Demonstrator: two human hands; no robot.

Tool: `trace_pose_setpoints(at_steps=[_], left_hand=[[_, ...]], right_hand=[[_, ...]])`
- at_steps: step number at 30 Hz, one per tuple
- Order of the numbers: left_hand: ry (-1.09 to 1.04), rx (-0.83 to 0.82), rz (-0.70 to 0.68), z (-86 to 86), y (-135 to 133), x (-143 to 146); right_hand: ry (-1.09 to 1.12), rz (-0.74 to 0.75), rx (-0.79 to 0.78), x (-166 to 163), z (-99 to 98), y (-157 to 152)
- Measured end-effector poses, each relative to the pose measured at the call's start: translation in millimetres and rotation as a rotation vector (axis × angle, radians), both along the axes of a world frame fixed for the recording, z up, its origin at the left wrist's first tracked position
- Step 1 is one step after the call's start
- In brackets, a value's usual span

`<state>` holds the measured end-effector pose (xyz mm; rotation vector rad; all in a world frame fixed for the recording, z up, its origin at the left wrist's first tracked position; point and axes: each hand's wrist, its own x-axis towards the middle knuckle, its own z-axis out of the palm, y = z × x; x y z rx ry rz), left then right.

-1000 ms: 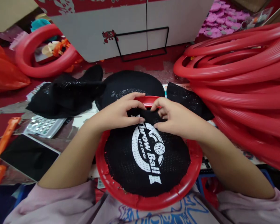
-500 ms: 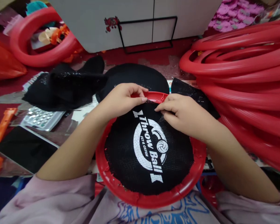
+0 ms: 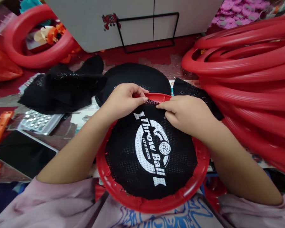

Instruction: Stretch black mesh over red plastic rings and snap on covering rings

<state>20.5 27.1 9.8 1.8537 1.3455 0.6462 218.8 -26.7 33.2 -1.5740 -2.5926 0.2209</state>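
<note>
Worktop (image 3: pixel 66 130), one; ribbed red hoops (image 3: pixel 247 88), one heap, right of one smooth plastic ring (image 3: pixel 154 206); round black mesh (image 3: pixel 125 155), one, inside ring; left hand (image 3: pixel 123 100), thumb and fingers clamped on ring's far edge; right hand (image 3: pixel 190 115), fingers bunched on mesh, grip unclear.

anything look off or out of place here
Mostly just clutter. The black cloth on the left lies crumpled, while the round piece beside it is spread out. In the nearest red ring, the printing on the mesh reads sideways from this view. No spill stands out.
</note>
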Motion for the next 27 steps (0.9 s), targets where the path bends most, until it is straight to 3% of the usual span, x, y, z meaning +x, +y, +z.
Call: trace_pose_setpoints(at_steps=[6,10,17,27], left_hand=[[0.022,0.051,-0.006,-2.7,-1,0],[0.086,0.143,-0.008,-3.5,-4,1],[0.181,0.360,-0.240,-1.2,-10,-1],[0.266,0.441,-0.318,-6.1,-10,-1]], right_hand=[[0.165,0.011,-0.036,5,-3.6,7],[0.154,0.021,0.068,7,-10.2,12],[0.130,0.076,0.236,7,-25.3,18],[0.024,0.076,0.278,3,-32.3,23]])
